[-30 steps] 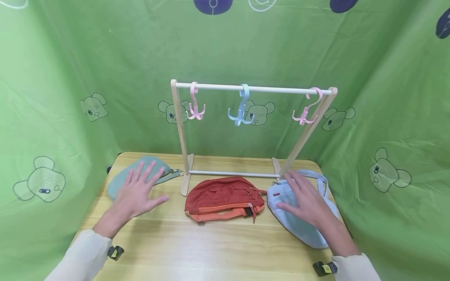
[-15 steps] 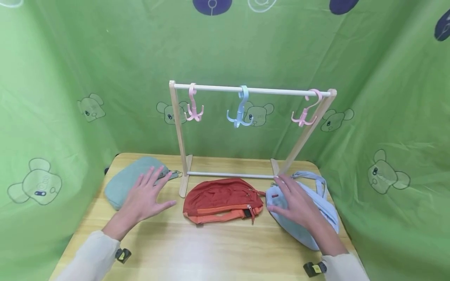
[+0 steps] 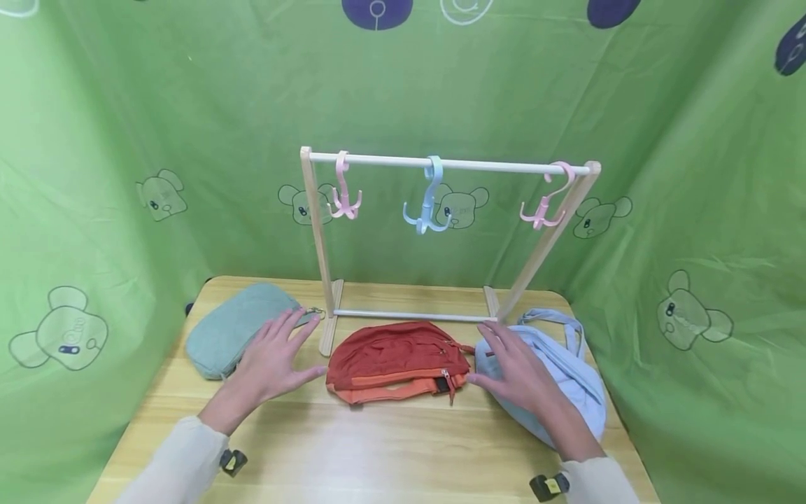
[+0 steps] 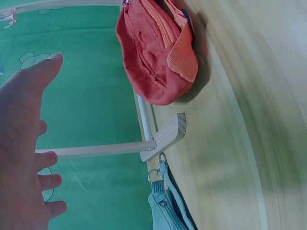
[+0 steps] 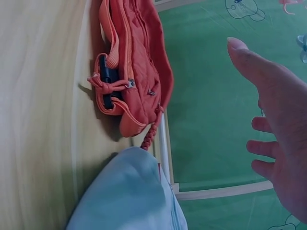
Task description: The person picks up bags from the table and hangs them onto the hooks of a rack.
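Note:
A red waist bag [image 3: 397, 357] with an orange strap and black buckle lies on the table between my hands. My left hand [image 3: 271, 364], fingers spread, hovers between it and a grey-green bag [image 3: 233, 329] at the left. At the right, my right hand [image 3: 519, 374] is held with fingers extended above a light blue bag [image 3: 579, 378], partly hiding it. In both wrist views the hands hold nothing and stand apart from the red bag. The left wrist view also shows the strap end of the grey-green bag [image 4: 165, 206] with metal rings.
Behind the bags stands a wooden rack with a white top rail [image 3: 390, 161]. From it hang a left pink hook [image 3: 345, 199], a blue hook [image 3: 429, 203] and a right pink hook [image 3: 543, 210]. Green curtain [image 3: 403, 84] surrounds the wooden table [image 3: 378, 455] on three sides.
Both hands have moved inward toward the red bag, the left one rightward and the right one leftward. The bags stay in place; the whole view has shifted slightly.

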Available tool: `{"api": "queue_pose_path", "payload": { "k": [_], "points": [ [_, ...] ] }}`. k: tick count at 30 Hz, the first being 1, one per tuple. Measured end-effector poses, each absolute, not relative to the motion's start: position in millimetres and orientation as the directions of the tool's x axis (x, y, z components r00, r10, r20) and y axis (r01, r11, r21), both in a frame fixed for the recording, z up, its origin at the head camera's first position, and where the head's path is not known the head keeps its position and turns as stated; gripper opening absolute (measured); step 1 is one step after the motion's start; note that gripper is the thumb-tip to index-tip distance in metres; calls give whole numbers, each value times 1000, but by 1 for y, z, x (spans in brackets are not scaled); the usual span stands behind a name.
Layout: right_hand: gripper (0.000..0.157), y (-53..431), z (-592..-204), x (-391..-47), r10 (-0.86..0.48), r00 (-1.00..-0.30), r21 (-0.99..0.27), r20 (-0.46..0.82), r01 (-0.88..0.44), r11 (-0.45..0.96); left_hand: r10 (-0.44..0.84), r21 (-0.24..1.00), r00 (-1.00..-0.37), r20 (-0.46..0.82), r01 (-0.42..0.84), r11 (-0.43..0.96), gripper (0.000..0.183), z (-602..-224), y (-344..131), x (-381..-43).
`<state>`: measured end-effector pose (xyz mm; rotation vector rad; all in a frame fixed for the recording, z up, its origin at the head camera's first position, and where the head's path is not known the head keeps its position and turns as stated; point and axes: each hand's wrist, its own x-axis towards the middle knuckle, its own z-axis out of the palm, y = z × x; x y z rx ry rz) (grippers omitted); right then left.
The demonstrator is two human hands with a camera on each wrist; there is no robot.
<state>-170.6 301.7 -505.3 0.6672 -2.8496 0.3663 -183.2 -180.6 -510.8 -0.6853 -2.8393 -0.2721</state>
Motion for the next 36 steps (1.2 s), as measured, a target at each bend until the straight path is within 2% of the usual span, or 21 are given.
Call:
{"api": "queue_pose_path", "payload": {
  "k": [17, 31, 36],
  "points": [
    [97, 286, -524, -172, -429, -862, -207, 270, -487, 849, 461, 162, -840, 287, 517, 841, 96, -526, -158, -186],
    [93, 269, -535, -174, -439, -870, -227, 222, -484, 845, 489, 163, -799, 349, 566, 808, 91, -558, -141, -181],
    [91, 263, -540, -175, -446, -867, -222, 223, -490, 843, 490, 191, -802, 341, 569, 800, 91, -562, -134, -176]
  ]
}}
